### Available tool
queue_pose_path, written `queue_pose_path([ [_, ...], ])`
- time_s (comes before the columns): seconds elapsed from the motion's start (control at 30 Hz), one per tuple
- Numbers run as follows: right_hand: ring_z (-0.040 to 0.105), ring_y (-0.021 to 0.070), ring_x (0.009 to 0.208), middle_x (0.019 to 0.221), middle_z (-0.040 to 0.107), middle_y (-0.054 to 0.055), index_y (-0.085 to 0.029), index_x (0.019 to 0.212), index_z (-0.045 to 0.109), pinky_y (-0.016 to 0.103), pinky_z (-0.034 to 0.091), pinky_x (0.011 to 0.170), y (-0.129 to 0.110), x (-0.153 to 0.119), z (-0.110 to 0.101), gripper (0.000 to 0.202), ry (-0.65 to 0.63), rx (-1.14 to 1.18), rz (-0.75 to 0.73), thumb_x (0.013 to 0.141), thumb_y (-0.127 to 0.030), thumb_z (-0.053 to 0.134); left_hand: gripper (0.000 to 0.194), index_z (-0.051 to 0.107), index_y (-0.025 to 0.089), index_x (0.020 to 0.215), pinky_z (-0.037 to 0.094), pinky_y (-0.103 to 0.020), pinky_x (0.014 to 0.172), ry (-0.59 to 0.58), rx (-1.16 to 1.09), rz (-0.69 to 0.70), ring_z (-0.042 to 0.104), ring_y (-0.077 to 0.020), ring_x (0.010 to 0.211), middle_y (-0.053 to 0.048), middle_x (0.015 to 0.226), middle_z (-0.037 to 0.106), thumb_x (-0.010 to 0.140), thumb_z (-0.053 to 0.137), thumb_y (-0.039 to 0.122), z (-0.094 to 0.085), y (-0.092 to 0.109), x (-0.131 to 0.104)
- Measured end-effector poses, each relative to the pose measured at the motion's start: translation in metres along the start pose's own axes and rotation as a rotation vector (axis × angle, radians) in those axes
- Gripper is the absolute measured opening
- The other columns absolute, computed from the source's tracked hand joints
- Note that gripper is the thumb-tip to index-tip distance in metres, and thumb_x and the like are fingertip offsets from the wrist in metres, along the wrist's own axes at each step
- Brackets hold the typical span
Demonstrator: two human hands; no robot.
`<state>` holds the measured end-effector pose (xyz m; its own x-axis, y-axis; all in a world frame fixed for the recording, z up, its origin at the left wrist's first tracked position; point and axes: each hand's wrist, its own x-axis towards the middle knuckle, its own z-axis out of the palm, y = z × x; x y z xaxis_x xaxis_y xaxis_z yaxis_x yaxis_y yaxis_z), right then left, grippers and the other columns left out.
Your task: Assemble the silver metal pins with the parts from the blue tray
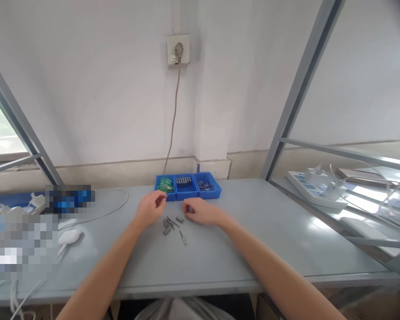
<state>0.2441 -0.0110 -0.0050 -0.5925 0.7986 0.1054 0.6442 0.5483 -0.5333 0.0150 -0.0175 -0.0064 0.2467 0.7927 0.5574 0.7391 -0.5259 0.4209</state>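
Observation:
My left hand (150, 209) hovers just in front of the left blue bin, thumb and forefinger curled into a loop. Facing it, my right hand (202, 210) is closed with its fingers bent inward near the middle bin. Anything in either pinch is too small or hidden to make out. On the table between and below the hands lie several short grey metal cylinders (179, 219) and thin dark metal pins (171, 223). One slim pin-like rod (182, 238) lies apart, nearer to me.
Three joined blue bins (186, 196) hold green pieces (166, 185), upright metal cylinders (183, 181) and loose small metal parts (205, 186). A white plug adapter (70, 237) and cables lie left on the grey table (253, 222). A metal frame post (300, 89) rises at right.

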Motion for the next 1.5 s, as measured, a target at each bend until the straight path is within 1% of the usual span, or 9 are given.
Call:
queue_pose_path([
  [0.17, 0.059, 0.0161, 0.08, 0.092, 0.067, 0.004, -0.019, 0.095, 0.063, 0.029, 0.044, 0.072, 0.002, 0.006, 0.003, 0.019, 0.164, 0.05, -0.041, 0.079, -0.014, 0.054, 0.019, 0.063, 0.02, 0.091, 0.045, -0.027, 0.067, -0.077, -0.001, 0.074, 0.057, -0.0139, 0.065, -0.002, 0.078, 0.067, 0.085, 0.045, 0.024, 0.005, 0.008, 0.0],
  [0.37, 0.064, 0.0177, 0.095, 0.105, 0.07, 0.006, -0.021, 0.118, 0.055, 0.034, 0.048, 0.085, -0.011, 0.005, -0.002, 0.036, 0.344, 0.426, -0.083, 0.082, -0.025, 0.058, 0.026, 0.064, 0.019, 0.1, 0.045, -0.028, 0.066, -0.129, -0.006, 0.041, 0.057, -0.0148, 0.068, -0.004, 0.085, 0.067, 0.09, 0.046, 0.035, 0.006, 0.014, -0.002],
  [0.63, 0.064, 0.0199, 0.097, 0.105, 0.072, 0.006, -0.021, 0.115, 0.058, 0.037, 0.048, 0.087, -0.028, 0.001, 0.001, 0.036, 0.406, 0.544, -0.112, 0.081, -0.033, 0.063, 0.028, 0.064, 0.021, 0.106, 0.045, -0.026, 0.066, -0.112, -0.17, 0.054, 0.055, -0.0138, 0.07, -0.002, 0.085, 0.063, 0.093, 0.046, 0.038, 0.01, 0.021, -0.005],
  [0.8, 0.063, 0.0214, 0.103, 0.111, 0.07, 0.006, -0.023, 0.119, 0.061, 0.039, 0.049, 0.091, -0.03, 0.002, 0.001, 0.04, 0.397, 0.592, -0.102, 0.081, -0.035, 0.063, 0.029, 0.066, 0.019, 0.094, 0.044, -0.026, 0.065, -0.129, -0.206, 0.012, 0.054, -0.0134, 0.067, -0.001, 0.078, 0.063, 0.093, 0.046, 0.04, 0.015, 0.021, -0.004],
  [0.9, 0.066, 0.0216, 0.097, 0.105, 0.071, 0.007, -0.022, 0.104, 0.068, 0.039, 0.051, 0.089, -0.026, 0.004, -0.003, 0.032, 0.501, 0.642, -0.105, 0.08, -0.041, 0.062, 0.026, 0.066, 0.019, 0.098, 0.045, -0.027, 0.066, -0.097, -0.208, -0.014, 0.054, -0.0137, 0.067, -0.002, 0.08, 0.064, 0.091, 0.049, 0.037, 0.016, 0.02, -0.004],
  [1.03, 0.066, 0.0175, 0.065, 0.076, 0.071, 0.004, -0.019, 0.083, 0.068, 0.037, 0.054, 0.074, -0.012, 0.005, -0.012, 0.033, 0.678, 0.844, -0.086, 0.073, -0.05, 0.068, 0.027, 0.067, 0.018, 0.1, 0.045, -0.027, 0.067, -0.046, -0.197, -0.034, 0.055, -0.0142, 0.068, -0.002, 0.08, 0.065, 0.09, 0.051, 0.037, 0.017, 0.017, -0.004],
  [1.17, 0.058, 0.0129, 0.049, 0.058, 0.064, -0.001, -0.019, 0.075, 0.063, 0.028, 0.049, 0.054, -0.002, 0.003, -0.02, 0.038, 0.716, 0.999, -0.068, 0.065, -0.053, 0.076, 0.027, 0.067, 0.019, 0.099, 0.045, -0.027, 0.067, -0.017, -0.174, -0.016, 0.054, -0.0137, 0.067, -0.002, 0.079, 0.064, 0.091, 0.05, 0.037, 0.016, 0.014, -0.003],
  [1.33, 0.025, 0.0056, 0.028, 0.029, 0.031, -0.007, -0.021, 0.046, 0.035, 0.025, 0.024, 0.037, -0.002, 0.006, -0.018, 0.056, 0.799, 1.143, -0.06, 0.076, -0.057, 0.065, 0.023, 0.067, 0.018, 0.095, 0.044, -0.025, 0.064, -0.004, -0.183, 0.013, 0.054, -0.0125, 0.064, -0.001, 0.077, 0.063, 0.09, 0.05, 0.034, 0.016, 0.013, -0.002],
  [1.5, 0.019, 0.0062, 0.035, 0.037, 0.02, -0.008, -0.022, 0.047, 0.022, 0.027, 0.02, 0.042, -0.008, 0.002, -0.013, 0.059, 0.8, 1.084, -0.077, 0.081, -0.049, 0.062, 0.022, 0.068, 0.019, 0.095, 0.044, -0.025, 0.062, -0.026, -0.181, 0.017, 0.053, -0.0123, 0.062, -0.001, 0.076, 0.064, 0.089, 0.053, 0.034, 0.016, 0.016, -0.003],
])
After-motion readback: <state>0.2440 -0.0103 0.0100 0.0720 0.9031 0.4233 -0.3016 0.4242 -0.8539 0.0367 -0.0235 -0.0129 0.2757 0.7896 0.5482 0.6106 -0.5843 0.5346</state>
